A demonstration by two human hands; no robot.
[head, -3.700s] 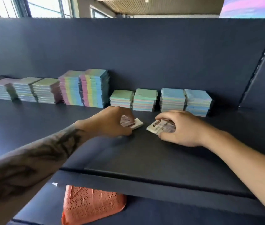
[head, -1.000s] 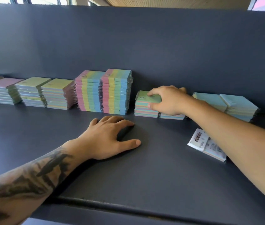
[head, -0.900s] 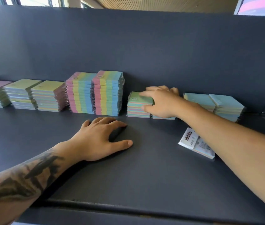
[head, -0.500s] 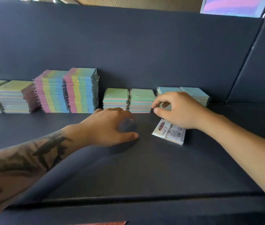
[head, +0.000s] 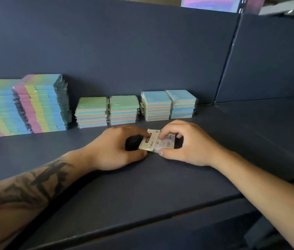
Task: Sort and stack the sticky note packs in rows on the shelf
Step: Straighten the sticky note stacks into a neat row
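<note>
On the dark blue shelf point(head: 106, 192), near its middle, a white-labelled sticky note pack point(head: 156, 141) is held flat between both hands. The left hand point(head: 117, 150) is curled round the pack's left end, thumb at the near edge and fingers at the far edge. The right hand point(head: 187, 143) is pinched on the right end, thumb on the near corner and forefinger on top. Against the back panel point(head: 124, 51) a row of stacks is seen: two tall rainbow stacks point(head: 39, 103) at left, two low green-topped stacks point(head: 106, 110) just beside them, then two low blue-topped stacks point(head: 169, 105). The held pack lies apart from the row, in front of the green-topped and blue-topped stacks.
</note>
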